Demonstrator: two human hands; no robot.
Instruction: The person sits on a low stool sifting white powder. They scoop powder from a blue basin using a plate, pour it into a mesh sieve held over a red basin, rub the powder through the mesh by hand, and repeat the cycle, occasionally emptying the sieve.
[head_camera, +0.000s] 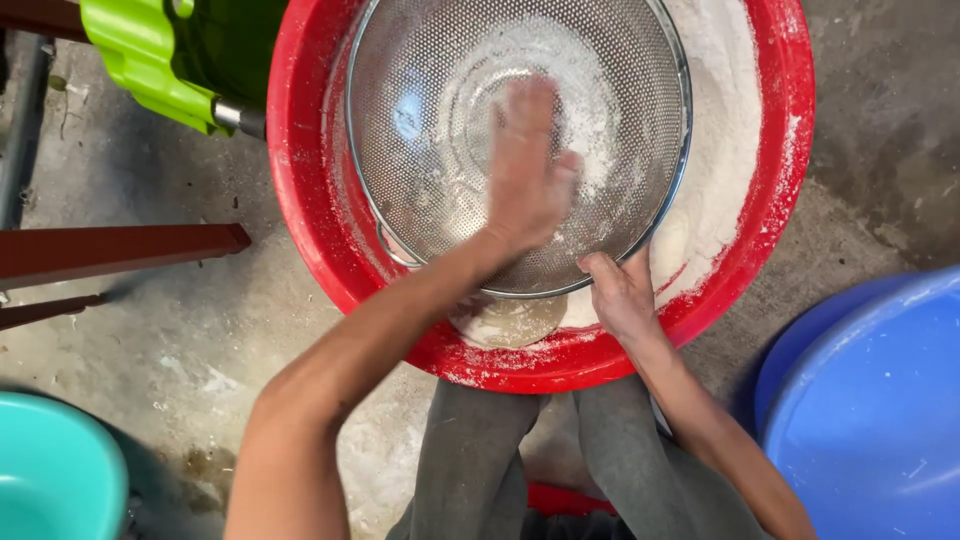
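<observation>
The left arm is reaching forward from the lower left, forearm bare and angled up toward the centre. The left hand (527, 165) is lying flat, palm down, fingers extended and held together, pointing away from the body; its outline is blurred. The right arm is entering from the lower right, forearm bare, wrist bent slightly inward. The right hand (622, 295) is curling into a closed grip, thumb pointing up and left, knuckles facing the camera. Both legs, in grey trousers, are showing between the arms.
</observation>
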